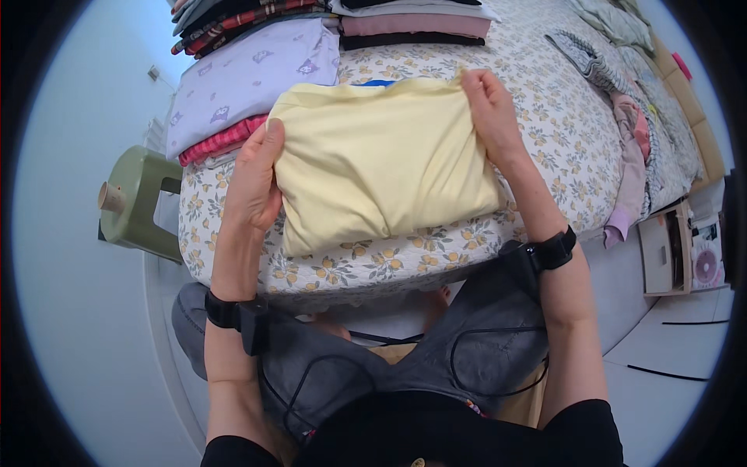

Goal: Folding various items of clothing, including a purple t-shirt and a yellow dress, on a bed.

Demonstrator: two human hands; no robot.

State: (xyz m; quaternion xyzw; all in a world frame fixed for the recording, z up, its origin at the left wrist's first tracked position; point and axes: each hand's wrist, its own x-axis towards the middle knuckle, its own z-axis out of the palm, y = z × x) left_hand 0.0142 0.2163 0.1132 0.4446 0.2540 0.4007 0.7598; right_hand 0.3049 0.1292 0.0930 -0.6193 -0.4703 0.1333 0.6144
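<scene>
A pale yellow folded garment (381, 159) is stretched between my hands over the near part of the bed; its exact kind cannot be made out. My left hand (255, 175) grips its left edge near the upper corner, thumb on top. With fingers curled, my right hand (492, 113) pinches the upper right corner. The cloth's lower edge hangs loosely near the bed's front, with creases across its middle. A bit of something blue (379, 82) peeks out behind its top edge.
On the bed (545, 101) with its lemon-print cover stand folded clothes: a lilac stack (249, 86) left, a pink and black stack (420, 29) behind. Loose clothes (629, 148) hang over the right edge. A green stool (144, 198) stands left. Cables (467, 335) cross my legs.
</scene>
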